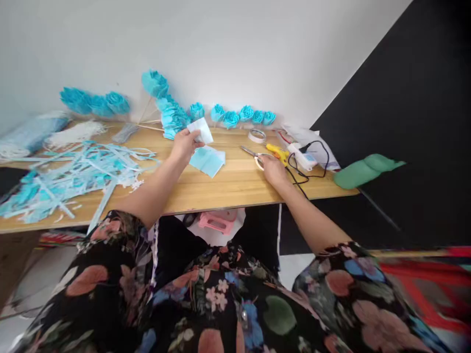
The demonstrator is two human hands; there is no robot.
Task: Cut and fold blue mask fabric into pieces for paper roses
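Note:
My left hand [187, 144] pinches a small pale blue-white square sheet [201, 131] and holds it above the table. Below it, light blue square sheets [208, 161] lie in a loose pile on the wood. Farther right, my right hand [273, 169] is closed on the white handles of a pair of scissors [256, 156], whose blades point left and away from me. Just beyond that hand lies a yellow glue gun [277, 152] with a black cord. The undersides of the fingers at the scissor handles are hidden.
Blue flowers [230, 119] line the wall; others stand at left. Cut strips [84, 171] cover the table's left side, near a bagged bundle [35, 135]. A tape roll [256, 136], a white power strip [302, 156] and a green bag [368, 170] are at right. A pink stool [218, 221] stands below.

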